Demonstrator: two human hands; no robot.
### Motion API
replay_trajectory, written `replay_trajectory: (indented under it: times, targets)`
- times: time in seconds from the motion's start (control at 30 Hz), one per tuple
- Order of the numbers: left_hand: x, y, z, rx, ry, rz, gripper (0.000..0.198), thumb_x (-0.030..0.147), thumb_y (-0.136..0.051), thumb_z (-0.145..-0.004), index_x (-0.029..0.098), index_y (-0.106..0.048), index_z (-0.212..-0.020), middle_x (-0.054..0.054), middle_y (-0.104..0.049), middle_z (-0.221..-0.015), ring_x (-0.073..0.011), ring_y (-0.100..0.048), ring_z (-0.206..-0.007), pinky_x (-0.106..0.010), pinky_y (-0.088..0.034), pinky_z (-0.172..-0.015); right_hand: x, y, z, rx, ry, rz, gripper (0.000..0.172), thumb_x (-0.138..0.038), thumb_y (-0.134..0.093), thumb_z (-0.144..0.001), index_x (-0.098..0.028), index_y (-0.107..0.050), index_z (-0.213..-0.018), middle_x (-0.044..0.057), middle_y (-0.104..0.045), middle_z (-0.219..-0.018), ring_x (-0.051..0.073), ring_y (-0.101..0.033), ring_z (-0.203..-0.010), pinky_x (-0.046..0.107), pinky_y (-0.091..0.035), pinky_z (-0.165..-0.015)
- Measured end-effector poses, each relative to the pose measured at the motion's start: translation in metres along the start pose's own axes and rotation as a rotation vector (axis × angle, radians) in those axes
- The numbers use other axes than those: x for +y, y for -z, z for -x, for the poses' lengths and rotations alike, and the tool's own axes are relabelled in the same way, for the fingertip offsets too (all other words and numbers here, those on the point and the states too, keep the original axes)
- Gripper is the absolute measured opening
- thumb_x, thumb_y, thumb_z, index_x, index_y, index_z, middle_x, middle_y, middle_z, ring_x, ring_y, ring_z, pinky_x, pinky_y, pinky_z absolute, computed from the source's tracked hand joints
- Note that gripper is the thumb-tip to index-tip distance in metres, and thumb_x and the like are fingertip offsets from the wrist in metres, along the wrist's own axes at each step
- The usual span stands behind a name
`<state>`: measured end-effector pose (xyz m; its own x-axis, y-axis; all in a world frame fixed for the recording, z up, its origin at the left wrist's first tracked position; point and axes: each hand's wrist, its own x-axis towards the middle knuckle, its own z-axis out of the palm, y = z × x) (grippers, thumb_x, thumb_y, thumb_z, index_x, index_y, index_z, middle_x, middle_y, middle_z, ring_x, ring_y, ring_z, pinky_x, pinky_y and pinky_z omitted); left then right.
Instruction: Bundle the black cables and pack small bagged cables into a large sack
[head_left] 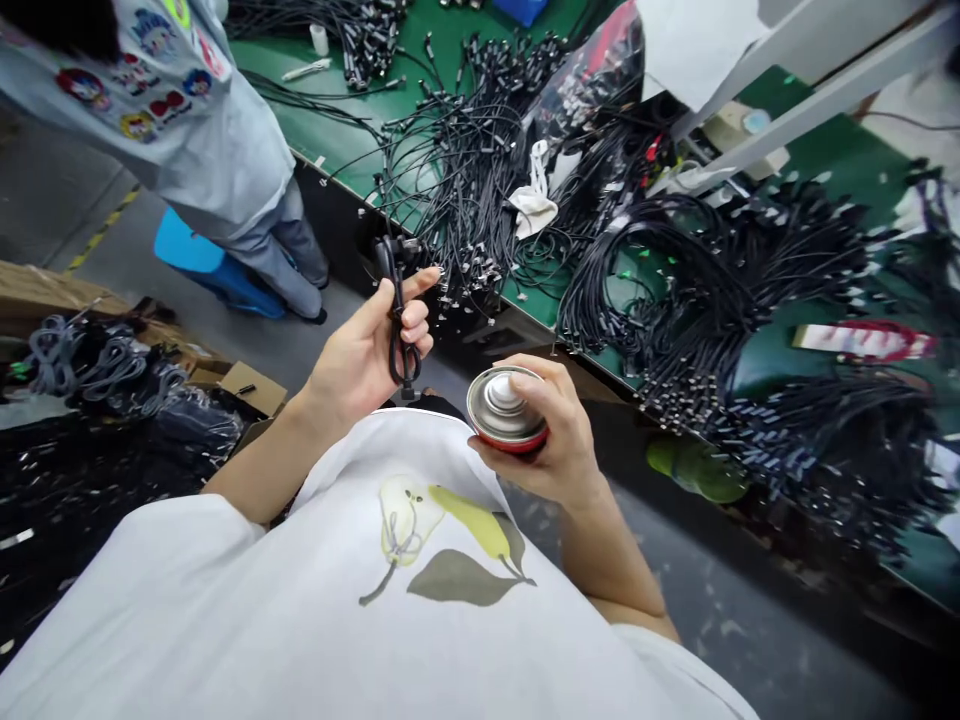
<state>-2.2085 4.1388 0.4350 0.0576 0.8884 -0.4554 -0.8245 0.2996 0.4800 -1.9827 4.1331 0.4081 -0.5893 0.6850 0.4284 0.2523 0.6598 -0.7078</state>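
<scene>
Beside the green bench point(439, 30), the left hand point(356, 350) is grasping a coiled black cable point(395, 320), the right hand point(553, 430) clasping a round red-and-silver metal can point(502, 426); steadying both is probably aiding control.

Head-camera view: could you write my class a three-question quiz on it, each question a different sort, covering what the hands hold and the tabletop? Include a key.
1. Fill the gap: The left hand holds a bundled black ____.

2. True or false: The can in the right hand has a blue top piece.

3. Multiple choice: What colour is the tabletop?
A) White
B) Green
C) Brown

Key:
1. Cable.
2. False: the top piece is white.
3. B.
</scene>
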Motion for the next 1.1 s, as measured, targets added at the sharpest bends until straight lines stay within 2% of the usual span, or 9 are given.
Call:
replay_trajectory:
  times: [0.1, 0.2, 0.33, 0.43, 0.5, 0.6, 0.73, 0.97, 1.1]
  targets:
    - [0.005, -0.002, 0.008, 0.018, -0.061, 0.005, 0.04, 0.038, -0.034, -0.108, 0.016, -0.068, -0.106, 0.008, -0.034, -0.056, -0.0034, -0.037, -0.042, -0.014, -0.038, -0.048, -0.002, -0.007, -0.002, -0.047, 0.033, -0.008, 0.087, -0.022, -0.077, -0.077, -0.04, -0.033, -0.151, 0.01, -0.054, -0.128, 0.029, -0.06, -0.114, 0.046, -0.056, -0.091]
    - [0.008, 0.001, 0.014, 0.083, -0.197, -0.002, 0.047, 0.046, -0.028, -0.108, 0.02, -0.065, -0.098, 0.009, -0.024, -0.054, -0.004, -0.023, -0.036, -0.014, -0.028, -0.04, -0.005, -0.015, -0.005, -0.123, 0.065, -0.002, 0.086, -0.026, -0.076, -0.079, -0.039, -0.034, -0.152, 0.01, -0.052, -0.13, 0.028, -0.061, -0.113, 0.043, -0.058, -0.088]
    - [0.01, 0.01, 0.013, 0.11, -0.367, -0.054, 0.047, 0.058, -0.039, -0.1, 0.02, -0.054, -0.077, 0.007, -0.03, -0.058, -0.0042, -0.031, -0.041, -0.015, -0.034, -0.044, -0.008, -0.024, -0.011, -0.212, 0.085, 0.023, 0.083, -0.028, -0.076, -0.08, -0.04, -0.035, -0.151, 0.01, -0.051, -0.133, 0.027, -0.062, -0.111, 0.042, -0.058, -0.088]
    - [0.013, 0.016, 0.011, 0.072, -0.495, -0.097, 0.045, 0.056, -0.05, -0.097, 0.019, -0.05, -0.07, 0.005, -0.04, -0.062, -0.0067, -0.046, -0.053, -0.018, -0.044, -0.057, -0.008, -0.027, -0.015, -0.224, 0.099, 0.045, 0.084, -0.026, -0.075, -0.08, -0.04, -0.034, -0.152, 0.01, -0.05, -0.133, 0.027, -0.062, -0.111, 0.042, -0.059, -0.087]
    - [0.015, 0.019, 0.014, 0.026, -0.58, -0.125, 0.042, 0.05, -0.056, -0.097, 0.019, -0.052, -0.069, 0.004, -0.041, -0.061, -0.0083, -0.048, -0.058, -0.02, -0.045, -0.061, -0.007, -0.028, -0.017, -0.214, 0.107, 0.065, 0.085, -0.025, -0.074, -0.08, -0.039, -0.032, -0.153, 0.011, -0.05, -0.132, 0.027, -0.062, -0.111, 0.042, -0.059, -0.086]
    - [0.016, 0.02, 0.026, -0.046, -0.694, -0.147, 0.039, 0.044, -0.059, -0.098, 0.018, -0.054, -0.069, 0.007, -0.029, -0.052, -0.0084, -0.036, -0.05, -0.02, -0.039, -0.055, -0.006, -0.029, -0.021, -0.206, 0.113, 0.087, 0.085, -0.024, -0.073, -0.08, -0.037, -0.03, -0.152, 0.011, -0.049, -0.13, 0.027, -0.061, -0.109, 0.041, -0.06, -0.085]
    - [0.013, 0.02, 0.042, -0.093, -0.84, -0.208, 0.05, 0.049, -0.047, -0.101, 0.02, -0.043, -0.06, 0.008, -0.014, -0.041, -0.0095, -0.021, -0.041, -0.023, -0.035, -0.05, -0.011, -0.031, -0.028, -0.248, 0.124, 0.081, 0.081, -0.024, -0.072, -0.08, -0.035, -0.033, -0.15, 0.011, -0.049, -0.13, 0.026, -0.06, -0.109, 0.04, -0.06, -0.085]
    - [0.01, 0.021, 0.057, 0.103, -0.832, -0.315, 0.056, 0.057, -0.039, -0.101, 0.022, -0.033, -0.059, 0.008, -0.016, -0.038, -0.0103, -0.026, -0.037, -0.027, -0.038, -0.051, -0.02, -0.04, -0.037, -0.324, 0.146, 0.099, 0.069, -0.027, -0.072, -0.08, -0.034, -0.045, -0.144, 0.01, -0.048, -0.13, 0.026, -0.06, -0.11, 0.037, -0.06, -0.084]
    - [0.008, 0.024, 0.059, 0.011, -0.887, -0.339, 0.048, 0.047, -0.056, -0.098, 0.021, -0.038, -0.062, 0.007, -0.027, -0.041, -0.0097, -0.035, -0.04, -0.027, -0.043, -0.056, -0.023, -0.043, -0.039, -0.338, 0.135, 0.132, 0.066, -0.027, -0.072, -0.081, -0.031, -0.048, -0.142, 0.01, -0.049, -0.129, 0.026, -0.06, -0.109, 0.037, -0.06, -0.083]
